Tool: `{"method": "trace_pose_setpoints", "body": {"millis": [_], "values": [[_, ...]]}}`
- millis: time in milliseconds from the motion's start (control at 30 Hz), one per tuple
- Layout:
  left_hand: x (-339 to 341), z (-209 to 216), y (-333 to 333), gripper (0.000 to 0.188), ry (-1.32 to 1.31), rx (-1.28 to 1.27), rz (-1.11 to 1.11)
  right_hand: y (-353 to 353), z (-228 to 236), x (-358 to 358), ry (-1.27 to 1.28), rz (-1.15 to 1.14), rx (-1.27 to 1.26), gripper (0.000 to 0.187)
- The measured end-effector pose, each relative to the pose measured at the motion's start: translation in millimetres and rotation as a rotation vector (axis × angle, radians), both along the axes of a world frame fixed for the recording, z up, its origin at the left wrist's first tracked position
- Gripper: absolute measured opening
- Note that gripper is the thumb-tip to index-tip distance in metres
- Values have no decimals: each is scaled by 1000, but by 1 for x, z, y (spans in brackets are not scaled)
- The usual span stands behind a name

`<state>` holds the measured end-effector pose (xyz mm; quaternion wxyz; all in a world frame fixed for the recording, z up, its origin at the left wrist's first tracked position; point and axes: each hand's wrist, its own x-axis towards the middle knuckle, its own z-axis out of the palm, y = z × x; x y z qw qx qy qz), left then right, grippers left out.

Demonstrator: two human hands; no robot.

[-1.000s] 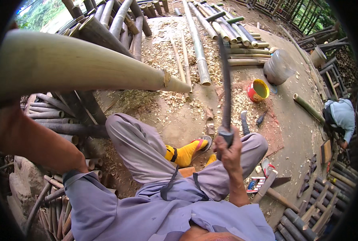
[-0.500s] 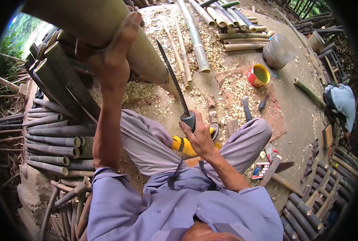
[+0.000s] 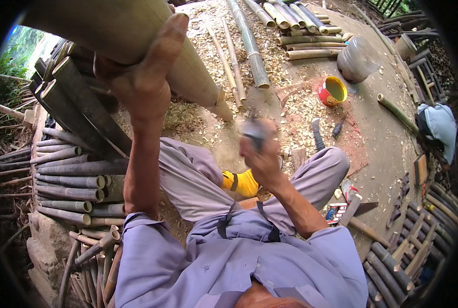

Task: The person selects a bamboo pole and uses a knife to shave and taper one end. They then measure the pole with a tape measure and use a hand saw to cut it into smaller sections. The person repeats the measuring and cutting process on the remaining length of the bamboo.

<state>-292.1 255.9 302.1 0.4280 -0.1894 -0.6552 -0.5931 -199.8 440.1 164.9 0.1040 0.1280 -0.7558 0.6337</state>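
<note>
A thick, pale bamboo pole (image 3: 190, 77) slants from the upper left toward the ground ahead of my knees. My left hand (image 3: 144, 82) is closed around its upper part, thumb uppermost. The pole's lower end (image 3: 222, 109) narrows to a cut, tapered tongue. To the right of that end, my right hand (image 3: 265, 156) is wrapped round the dark handle of a knife (image 3: 254, 133). Hand and handle are smeared by motion, and the blade cannot be made out. Wood chips (image 3: 200, 115) cover the ground around the pole.
A curved blade (image 3: 317, 134) and a dark pointed tool (image 3: 337, 129) lie beyond my right knee, near a red-yellow bucket (image 3: 323, 95). Bamboo lengths (image 3: 67, 180) are stacked at left. A hammer-like tool (image 3: 367, 230) lies at right. Another person (image 3: 436, 128) bends at far right.
My right hand has moved forward and slightly right with the knife, whose blade was plainly visible before. The left hand keeps its hold on the bamboo pole, which has barely shifted.
</note>
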Motion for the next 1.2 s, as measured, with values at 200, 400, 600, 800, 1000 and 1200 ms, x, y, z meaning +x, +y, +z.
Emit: {"method": "trace_pose_setpoints", "body": {"millis": [200, 400, 600, 800, 1000, 1200], "values": [[-1, 1, -15, 30, 54, -52, 6, 15, 29, 1, -502, 218, -242, 32], [2, 3, -19, 34, 47, -42, -2, 11, 63, -10, 405, 59, -304, 29], [0, 2, -14, 34, 58, -34, 11, 8, -16, -15, -413, 196, 78, 39], [-8, -9, -26, 28, 123, -123, 65, 14, 99, -13, 213, 100, -445, 38], [-7, -12, -8, 21, 122, -80, -61, 2, -12, -21, -517, 179, 149, 44], [-6, -17, -28, 26, 378, -649, 322, 11, 60, -12, -260, 138, -248, 39]]}}
